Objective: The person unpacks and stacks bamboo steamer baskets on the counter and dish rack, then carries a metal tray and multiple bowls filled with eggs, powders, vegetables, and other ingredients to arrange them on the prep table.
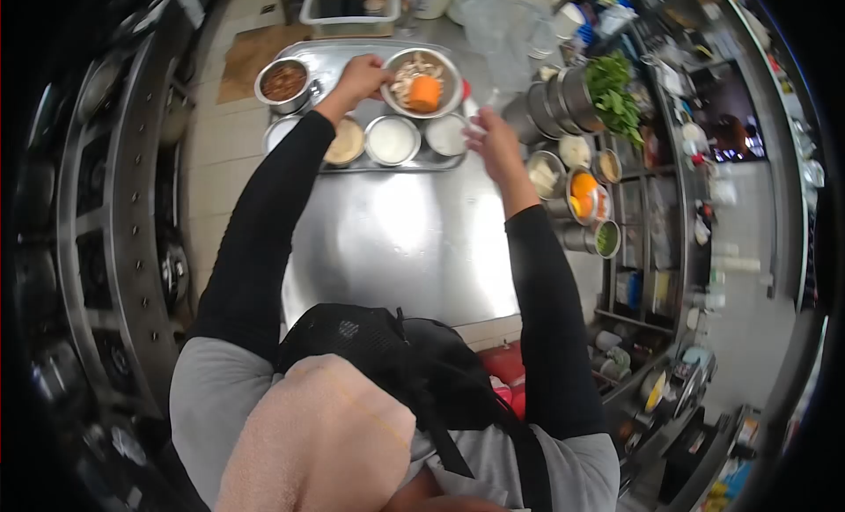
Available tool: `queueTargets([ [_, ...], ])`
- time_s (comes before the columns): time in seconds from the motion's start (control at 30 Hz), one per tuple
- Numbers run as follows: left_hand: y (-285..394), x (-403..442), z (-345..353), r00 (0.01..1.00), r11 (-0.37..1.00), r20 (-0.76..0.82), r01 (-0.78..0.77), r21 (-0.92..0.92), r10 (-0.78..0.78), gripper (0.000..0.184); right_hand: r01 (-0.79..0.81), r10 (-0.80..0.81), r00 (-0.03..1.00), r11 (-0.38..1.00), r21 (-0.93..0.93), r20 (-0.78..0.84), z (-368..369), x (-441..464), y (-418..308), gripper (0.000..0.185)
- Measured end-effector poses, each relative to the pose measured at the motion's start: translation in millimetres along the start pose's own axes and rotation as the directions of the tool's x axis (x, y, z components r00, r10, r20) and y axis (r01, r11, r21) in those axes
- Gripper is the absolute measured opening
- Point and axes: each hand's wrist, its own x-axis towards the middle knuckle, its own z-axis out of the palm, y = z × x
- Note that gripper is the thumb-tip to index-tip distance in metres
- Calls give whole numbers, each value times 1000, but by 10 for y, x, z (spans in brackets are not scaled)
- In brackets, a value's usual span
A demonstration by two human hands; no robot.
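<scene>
Hands at a steel bowl on a crowded kitchen tray

Seen from a head-worn camera, a person in black sleeves reaches forward over a shiny metal tabletop (396,239). At its far end lies a metal tray (327,61). The left hand (361,82) is closed at the fingertips, pinching the left rim of a steel bowl (451,79), which is on the far right part of the tray. Inside are pale, shredded-looking pieces and an orange chunk (424,94). The right hand (498,147) is beside the tray's right edge, fingers bent and blurred; whether it grips anything cannot be told. Nearest it is a round container of white contents (428,137), at the right end of a row in front of the bowl. A bowl of brown contents (259,87) sits at the tray's far left corner. To the right, leafy greens (619,98) rest by large metal pots (553,103).
</scene>
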Motion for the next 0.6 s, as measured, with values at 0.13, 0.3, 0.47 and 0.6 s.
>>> queueTargets([
  [0.13,165,-161,-102,1000,990,12,-16,-143,18,23,59,-60,992,998,-8,-107,-7,350,-10,34],
  [0.3,413,-998,-363,999,993,-16,-48,-104,47,21,140,-163,987,899,-414,-19,83,725,36,32],
  [0.47,-322,-2150,-364,988,980,1,154,-130,-155,25,193,-288,951,265,-945,114,408,977,36,47],
  [0.6,-914,-2651,-139,960,950,-11,276,-144,-281,20,206,-320,940,263,-942,116,523,1167,120,42],
])
